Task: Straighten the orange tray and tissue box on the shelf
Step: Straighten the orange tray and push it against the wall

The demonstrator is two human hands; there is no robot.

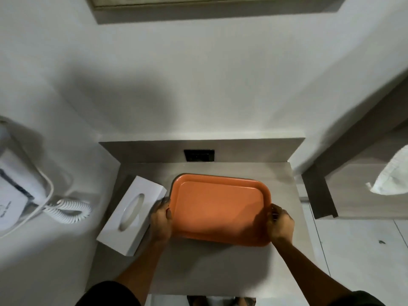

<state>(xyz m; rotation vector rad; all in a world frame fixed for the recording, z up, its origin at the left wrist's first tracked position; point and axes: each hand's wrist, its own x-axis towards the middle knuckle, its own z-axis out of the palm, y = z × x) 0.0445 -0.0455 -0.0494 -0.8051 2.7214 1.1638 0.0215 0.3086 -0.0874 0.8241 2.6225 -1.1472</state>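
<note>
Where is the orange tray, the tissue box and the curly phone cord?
orange tray (217,208), head view, flat middle.
tissue box (141,195), head view, white top.
curly phone cord (72,212), head view, coiled part.

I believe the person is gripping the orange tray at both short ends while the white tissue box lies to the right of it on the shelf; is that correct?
Not quite. The head view shows the tissue box to the left of the orange tray, not the right. The rest holds: the left hand and right hand grip the tray's short ends on the shelf.
</note>
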